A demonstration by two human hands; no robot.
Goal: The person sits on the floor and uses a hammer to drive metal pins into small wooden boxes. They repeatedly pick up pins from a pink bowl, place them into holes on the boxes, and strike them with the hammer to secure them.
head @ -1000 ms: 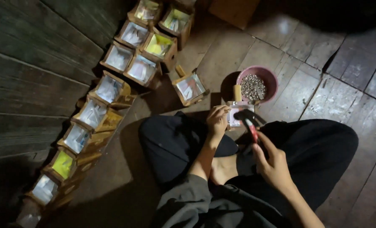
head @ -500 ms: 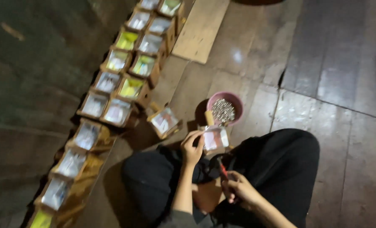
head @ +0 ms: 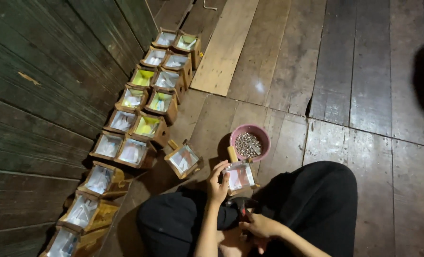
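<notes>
Head view: a person sits cross-legged in black trousers (head: 316, 204) on a worn wooden floor (head: 354, 95), looking down at their own hands.
Left hand (head: 217, 184): fingers curled onto the near left edge of a small wooden box (head: 239, 177), steadying it in front of the knees.
Small wooden box: square frame with a pale, shiny sheet across its top, resting on the floor just beside the pink bowl.
Right hand (head: 259, 227): clenched around a dark hammer (head: 242, 205), low over the lap; the hammer head lies just near the box.
Pink bowl (head: 250, 142): round, filled with small silvery nails, touching or almost touching the box's far side.
Loose box (head: 183, 160): a similar box, tilted, alone to the left of the hand.
Row of boxes (head: 140, 123): many similar boxes in two lines along the dark plank wall (head: 40, 95), some tinted yellow-green inside.
Plank (head: 226, 47): a pale board lying flat beyond the rows.
</notes>
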